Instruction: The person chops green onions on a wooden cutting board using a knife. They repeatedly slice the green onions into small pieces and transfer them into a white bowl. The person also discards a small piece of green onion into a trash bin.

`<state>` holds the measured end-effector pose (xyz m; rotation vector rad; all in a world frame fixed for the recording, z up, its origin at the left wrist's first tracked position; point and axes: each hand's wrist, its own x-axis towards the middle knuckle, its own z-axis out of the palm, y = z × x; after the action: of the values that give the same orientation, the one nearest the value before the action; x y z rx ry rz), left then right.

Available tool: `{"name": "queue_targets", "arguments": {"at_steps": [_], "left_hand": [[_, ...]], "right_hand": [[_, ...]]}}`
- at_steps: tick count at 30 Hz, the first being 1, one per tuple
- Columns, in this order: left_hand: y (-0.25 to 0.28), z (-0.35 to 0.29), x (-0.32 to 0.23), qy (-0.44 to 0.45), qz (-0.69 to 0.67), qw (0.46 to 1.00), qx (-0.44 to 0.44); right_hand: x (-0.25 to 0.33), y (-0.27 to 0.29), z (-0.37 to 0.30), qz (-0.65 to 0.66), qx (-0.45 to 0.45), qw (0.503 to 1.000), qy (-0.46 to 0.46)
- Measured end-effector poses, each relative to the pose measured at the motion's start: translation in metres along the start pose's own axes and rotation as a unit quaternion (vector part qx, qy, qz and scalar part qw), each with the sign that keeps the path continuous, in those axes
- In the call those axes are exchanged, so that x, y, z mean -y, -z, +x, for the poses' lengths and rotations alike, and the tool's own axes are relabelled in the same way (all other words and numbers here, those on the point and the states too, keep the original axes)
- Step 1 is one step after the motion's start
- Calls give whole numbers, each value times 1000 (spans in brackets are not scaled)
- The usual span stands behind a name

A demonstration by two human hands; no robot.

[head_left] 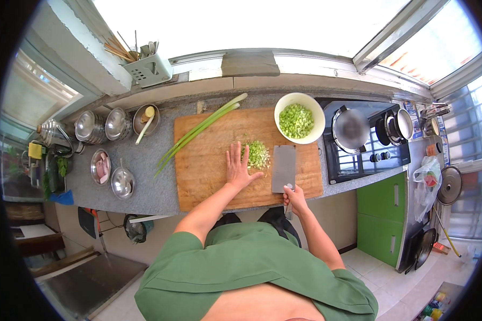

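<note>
On a wooden cutting board (209, 190) lies a small pile of chopped green onion (258, 155). My left hand (239, 167) rests by the left side of that pile, fingers spread, holding nothing. In my right hand (294, 199) is the handle of a cleaver (284, 168); its broad blade lies flat over the board, just right of the pile. A white bowl (319, 119) of chopped green onion stands at the board's far right corner. Long whole green onions (201, 128) lie slantwise across the board's far left corner, their green ends over the counter.
Right of the board is a black glass stove (353, 170) with a pan (351, 129) on it. Metal bowls (118, 124), a bowl with pieces of meat (100, 167) and a bowl with a ladle (123, 182) stand on the left counter. A utensil holder (149, 69) sits on the windowsill.
</note>
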<state>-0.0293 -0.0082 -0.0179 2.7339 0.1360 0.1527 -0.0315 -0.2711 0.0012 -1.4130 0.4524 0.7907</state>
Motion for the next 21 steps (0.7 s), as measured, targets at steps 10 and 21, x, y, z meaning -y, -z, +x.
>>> {"name": "queue_targets", "arguments": {"at_steps": [10, 21], "left_hand": [[-15, 4, -29, 6, -140, 979, -147], [11, 1, -75, -1, -228, 953, -201]], "right_hand": [[-17, -66, 3, -52, 77, 995, -22], [-1, -62, -40, 25, 118, 993, -3]]}}
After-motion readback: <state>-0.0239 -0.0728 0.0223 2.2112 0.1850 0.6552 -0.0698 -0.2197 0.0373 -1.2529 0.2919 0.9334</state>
